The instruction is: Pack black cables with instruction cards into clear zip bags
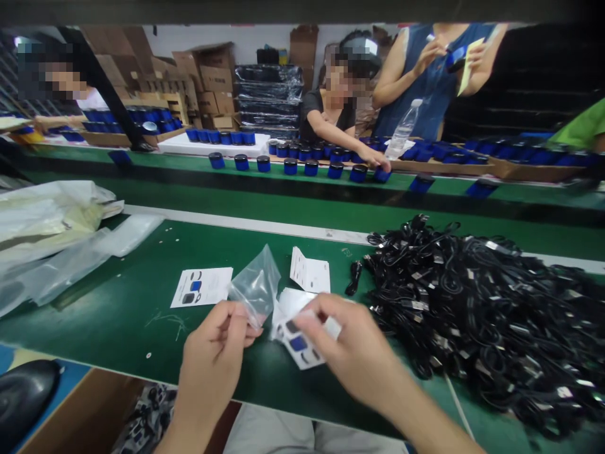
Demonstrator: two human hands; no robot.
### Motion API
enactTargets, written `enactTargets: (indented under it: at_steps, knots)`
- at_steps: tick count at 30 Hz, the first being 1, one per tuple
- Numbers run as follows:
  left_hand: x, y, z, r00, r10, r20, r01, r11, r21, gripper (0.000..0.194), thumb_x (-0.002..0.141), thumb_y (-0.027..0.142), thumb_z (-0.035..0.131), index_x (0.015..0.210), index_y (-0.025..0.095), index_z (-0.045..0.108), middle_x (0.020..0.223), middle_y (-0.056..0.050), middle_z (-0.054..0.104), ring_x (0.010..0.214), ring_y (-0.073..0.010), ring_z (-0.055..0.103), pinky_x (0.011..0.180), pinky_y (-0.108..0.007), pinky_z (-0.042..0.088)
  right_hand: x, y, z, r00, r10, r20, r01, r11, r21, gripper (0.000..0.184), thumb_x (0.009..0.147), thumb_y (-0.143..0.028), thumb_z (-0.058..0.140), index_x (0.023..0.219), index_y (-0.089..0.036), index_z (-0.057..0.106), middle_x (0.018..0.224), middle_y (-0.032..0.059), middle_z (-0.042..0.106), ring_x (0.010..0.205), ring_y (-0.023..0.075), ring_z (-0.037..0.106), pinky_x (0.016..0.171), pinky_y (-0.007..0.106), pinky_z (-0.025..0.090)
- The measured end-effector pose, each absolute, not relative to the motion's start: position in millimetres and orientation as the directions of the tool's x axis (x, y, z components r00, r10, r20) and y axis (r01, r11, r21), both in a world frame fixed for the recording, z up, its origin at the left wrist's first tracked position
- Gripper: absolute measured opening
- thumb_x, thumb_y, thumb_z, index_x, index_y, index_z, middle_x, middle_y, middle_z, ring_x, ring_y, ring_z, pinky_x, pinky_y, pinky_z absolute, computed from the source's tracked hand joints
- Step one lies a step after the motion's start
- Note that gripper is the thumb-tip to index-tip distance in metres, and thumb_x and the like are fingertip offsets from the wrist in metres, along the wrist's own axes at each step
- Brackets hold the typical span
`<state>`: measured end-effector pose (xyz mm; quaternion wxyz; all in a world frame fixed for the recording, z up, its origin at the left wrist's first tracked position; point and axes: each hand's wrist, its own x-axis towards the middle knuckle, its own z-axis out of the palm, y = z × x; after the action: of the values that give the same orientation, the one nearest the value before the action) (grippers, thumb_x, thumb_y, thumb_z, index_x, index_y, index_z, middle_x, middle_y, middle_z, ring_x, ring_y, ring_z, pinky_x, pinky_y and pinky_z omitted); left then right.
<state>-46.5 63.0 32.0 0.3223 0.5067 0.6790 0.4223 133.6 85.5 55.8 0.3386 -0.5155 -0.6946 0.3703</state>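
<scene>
My left hand (217,343) is closed in a pinch on a clear plastic bag (259,284), whose upper part stands up above the fingers. Slightly blurred, my right hand (347,340) has thumb and fingers closed on a printed leaflet (299,344) with black and blue product pictures. Clear film shows along that leaflet's left edge; whether it lies inside a bag I cannot tell. Behind the right fingers are more white leaflets (290,301). A folded stack of leaflets (312,272) stands just beyond, and another printed leaflet (201,287) lies flat to the left.
A big heap of black cables (463,302) covers the right side of the green bench (155,328). Plastic bags (51,246) are piled at left. Across, blue jar-like items with black lids (290,166) line a conveyor (189,183), where a co-worker's hand (375,159) touches one.
</scene>
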Motion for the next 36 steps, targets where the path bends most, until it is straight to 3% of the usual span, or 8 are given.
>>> enactTargets:
  at_steps: [6,9,12,14,16,20,27,36]
  knots:
    - [-22,66,35,-0.274,0.929,0.250,0.639,-0.018,0.769,0.029,0.086,0.032,0.043,0.060,0.021,0.051,0.042,0.009,0.039,0.038,-0.0082,0.041,0.039,-0.016,0.034,104,44,22,-0.061,0.952,0.300,0.339,0.303,-0.891,0.005,0.083,-0.022,0.057,0.085,-0.022,0.061,0.081,0.0031,0.064,0.077,0.0185,0.059,0.070,0.029,0.045]
    - [-21,66,36,-0.300,0.915,0.269,0.645,-0.012,0.764,0.029,0.087,0.030,0.042,0.061,0.021,0.050,0.042,0.009,0.040,0.037,-0.0080,0.042,0.037,-0.015,0.034,92,25,7,0.110,0.991,0.069,0.105,0.058,-0.993,0.043,0.072,-0.031,0.069,0.111,-0.021,0.055,0.100,0.0095,0.065,0.083,0.0221,0.062,0.075,0.034,0.050]
    - [-24,67,35,-0.300,0.910,0.285,0.663,-0.015,0.748,0.029,0.087,0.029,0.042,0.061,0.021,0.051,0.042,0.008,0.049,0.037,-0.0086,0.048,0.039,-0.015,0.038,91,11,2,-0.145,0.967,-0.207,-0.061,-0.218,-0.974,0.033,0.083,-0.045,0.058,0.099,-0.017,0.062,0.077,0.0080,0.069,0.055,0.0187,0.063,0.051,0.028,0.050]
    - [-24,67,34,-0.280,0.910,0.306,0.696,-0.028,0.718,0.028,0.085,0.027,0.044,0.059,0.020,0.052,0.043,0.007,0.052,0.039,-0.0091,0.051,0.042,-0.016,0.039,98,10,2,-0.110,0.982,-0.153,0.056,-0.148,-0.987,0.031,0.089,-0.042,0.049,0.079,-0.017,0.063,0.061,0.0053,0.064,0.046,0.0169,0.059,0.044,0.026,0.045]
    - [-22,65,33,-0.250,0.910,0.331,0.735,-0.044,0.677,0.027,0.083,0.025,0.047,0.057,0.020,0.053,0.044,0.006,0.051,0.042,-0.0093,0.050,0.045,-0.018,0.037,109,14,6,0.006,0.992,0.129,0.291,0.121,-0.949,0.026,0.090,-0.029,0.049,0.070,-0.018,0.060,0.057,0.0038,0.061,0.048,0.0170,0.058,0.048,0.026,0.043]
    - [-16,59,33,-0.055,0.896,0.441,0.835,-0.201,0.512,0.024,0.083,0.022,0.048,0.062,0.019,0.060,0.049,0.005,0.055,0.044,-0.0092,0.050,0.048,-0.019,0.035,129,24,17,-0.164,0.848,0.504,0.589,0.494,-0.640,0.020,0.086,-0.010,0.044,0.075,-0.020,0.058,0.060,0.0032,0.059,0.052,0.0166,0.056,0.051,0.027,0.038]
    - [-10,50,26,0.248,0.802,0.543,0.874,-0.427,0.232,0.030,0.088,0.017,0.045,0.060,0.018,0.057,0.051,0.003,0.051,0.049,-0.0111,0.051,0.051,-0.021,0.036,141,18,15,-0.213,0.944,0.251,0.751,0.323,-0.576,0.022,0.085,-0.013,0.040,0.066,-0.022,0.046,0.054,0.0006,0.055,0.041,0.0137,0.047,0.042,0.027,0.025]
    - [-10,44,17,0.298,0.828,0.475,0.816,-0.479,0.323,0.022,0.086,0.016,0.045,0.070,0.018,0.060,0.077,-0.002,0.053,0.061,-0.0120,0.054,0.054,-0.021,0.042,155,18,16,-0.387,0.922,-0.011,0.741,0.304,-0.599,0.015,0.077,-0.011,0.042,0.071,-0.022,0.050,0.061,0.0034,0.064,0.049,0.0174,0.056,0.047,0.029,0.024]
